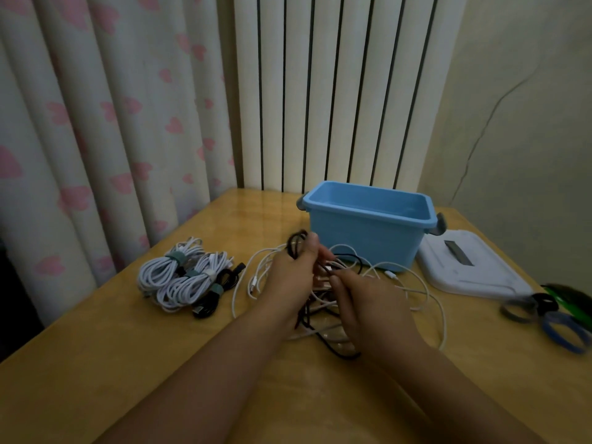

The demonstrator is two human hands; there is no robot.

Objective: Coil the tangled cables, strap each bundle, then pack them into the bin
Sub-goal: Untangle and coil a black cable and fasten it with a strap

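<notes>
A tangle of white and black cables point(413, 293) lies on the wooden table in front of the blue bin point(362, 238), which stands open and looks empty. My left hand point(288, 277) is closed around a small black cable coil point(296, 245), held up above the tangle. My right hand point(371, 302) pinches a black cable strand close beside the left hand's fingers. To the left lie several coiled, strapped bundles point(179, 277), white and black.
The bin's white lid point(471, 267) lies flat to the right of the bin. Loose straps point(551, 318) in grey, black, green and blue sit at the table's right edge. A curtain and radiator stand behind the table.
</notes>
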